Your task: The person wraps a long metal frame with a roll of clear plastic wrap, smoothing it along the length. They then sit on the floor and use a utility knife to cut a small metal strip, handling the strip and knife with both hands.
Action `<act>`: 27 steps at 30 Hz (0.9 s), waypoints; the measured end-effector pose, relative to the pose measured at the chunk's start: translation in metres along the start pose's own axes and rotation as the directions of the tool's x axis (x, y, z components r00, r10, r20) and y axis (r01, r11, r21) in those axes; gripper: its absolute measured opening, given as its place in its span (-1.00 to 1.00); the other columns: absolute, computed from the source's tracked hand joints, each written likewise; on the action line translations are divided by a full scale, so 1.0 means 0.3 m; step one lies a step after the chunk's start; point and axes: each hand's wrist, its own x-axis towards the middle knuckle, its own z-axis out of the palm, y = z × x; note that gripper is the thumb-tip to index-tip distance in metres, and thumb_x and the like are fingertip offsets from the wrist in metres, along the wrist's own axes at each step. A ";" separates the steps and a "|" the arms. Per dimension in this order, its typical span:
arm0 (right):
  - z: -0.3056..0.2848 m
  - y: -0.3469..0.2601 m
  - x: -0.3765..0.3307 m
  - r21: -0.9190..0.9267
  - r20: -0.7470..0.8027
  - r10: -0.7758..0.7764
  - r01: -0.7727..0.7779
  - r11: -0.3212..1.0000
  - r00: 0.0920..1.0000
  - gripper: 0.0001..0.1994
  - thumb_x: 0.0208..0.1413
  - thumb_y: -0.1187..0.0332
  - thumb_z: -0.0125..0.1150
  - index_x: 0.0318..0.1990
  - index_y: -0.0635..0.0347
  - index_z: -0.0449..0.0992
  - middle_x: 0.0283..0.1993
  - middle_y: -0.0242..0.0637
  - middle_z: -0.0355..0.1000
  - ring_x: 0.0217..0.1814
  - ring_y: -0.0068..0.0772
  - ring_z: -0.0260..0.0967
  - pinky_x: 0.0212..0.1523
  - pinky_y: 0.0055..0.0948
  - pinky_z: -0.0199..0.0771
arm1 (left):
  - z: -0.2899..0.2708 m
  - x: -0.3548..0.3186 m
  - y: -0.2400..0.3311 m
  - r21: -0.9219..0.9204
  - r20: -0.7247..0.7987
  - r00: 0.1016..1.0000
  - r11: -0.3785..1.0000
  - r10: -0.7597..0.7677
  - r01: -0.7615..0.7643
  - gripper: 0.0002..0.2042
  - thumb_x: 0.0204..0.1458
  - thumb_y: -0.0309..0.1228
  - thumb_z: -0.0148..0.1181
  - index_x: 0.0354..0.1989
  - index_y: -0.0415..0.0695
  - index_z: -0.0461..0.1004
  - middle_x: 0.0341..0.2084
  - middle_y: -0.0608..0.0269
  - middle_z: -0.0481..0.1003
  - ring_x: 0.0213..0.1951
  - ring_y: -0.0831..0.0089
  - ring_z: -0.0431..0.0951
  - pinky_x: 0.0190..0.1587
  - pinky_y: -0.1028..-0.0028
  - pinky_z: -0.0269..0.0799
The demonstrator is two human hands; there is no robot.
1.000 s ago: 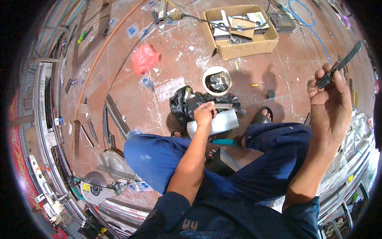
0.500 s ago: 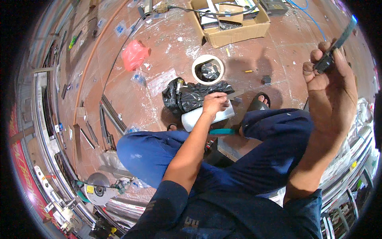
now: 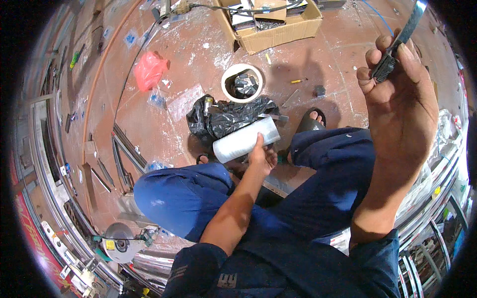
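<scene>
Raised nearer the camera than half a second ago, the right hand (image 3: 402, 89) has its fingers clamped on a black-handled blade (image 3: 401, 37), the tip cut off by the rim. Left hand (image 3: 262, 158) fingers curl around a roll of clear film (image 3: 246, 139), held over the floor (image 3: 348, 54) between the knees, beside a black plastic bag (image 3: 228, 116); its far end hides the bag's edge

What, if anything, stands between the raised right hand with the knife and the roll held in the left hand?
Nothing visible does. The right hand holds the knife up, apart from the roll in the left hand; only floor and a sandalled foot show in the gap, lower down.
</scene>
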 end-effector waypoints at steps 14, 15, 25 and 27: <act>-0.049 -0.010 0.020 -0.124 0.100 0.061 -0.048 0.991 0.993 -0.71 0.39 0.35 0.10 0.14 0.34 0.41 0.02 -0.18 0.45 0.05 -0.37 0.43 0.05 -0.33 0.47 | -0.105 0.109 -0.066 0.351 -0.136 0.984 0.934 0.117 -0.062 -0.37 0.10 0.11 0.34 0.11 -0.17 0.40 -0.07 -0.09 0.53 -0.01 0.02 0.59 -0.23 0.09 0.61; -0.035 -0.014 0.012 -0.126 0.111 0.076 -0.062 0.990 0.991 -0.70 0.39 0.35 0.10 0.15 0.33 0.40 0.03 -0.18 0.43 0.06 -0.37 0.42 0.05 -0.33 0.47 | -0.132 0.132 -0.100 0.490 -0.115 0.992 0.872 0.043 0.019 -0.46 0.15 0.03 0.32 0.06 -0.19 0.41 -0.15 -0.07 0.55 -0.04 0.03 0.60 -0.30 0.12 0.62; -0.014 -0.001 -0.002 -0.131 0.121 0.152 -0.136 0.982 0.981 -0.65 0.38 0.34 0.13 0.21 0.30 0.34 0.06 -0.16 0.35 0.06 -0.36 0.37 0.11 -0.38 0.42 | -0.195 0.333 -0.158 -0.013 -0.112 0.964 0.971 -0.240 0.240 -0.63 0.34 -0.34 0.05 0.20 -0.28 0.25 0.09 -0.29 0.37 0.08 -0.29 0.49 0.11 -0.20 0.55; 0.012 0.006 -0.006 -0.122 0.080 0.156 -0.146 0.982 0.984 -0.65 0.38 0.34 0.14 0.21 0.31 0.34 0.05 -0.15 0.35 0.05 -0.36 0.37 0.12 -0.39 0.41 | -0.188 0.383 -0.175 -0.124 -0.202 0.949 0.967 -0.243 0.221 -0.64 0.34 -0.34 0.03 0.22 -0.25 0.25 0.08 -0.28 0.37 0.07 -0.31 0.49 0.13 -0.26 0.52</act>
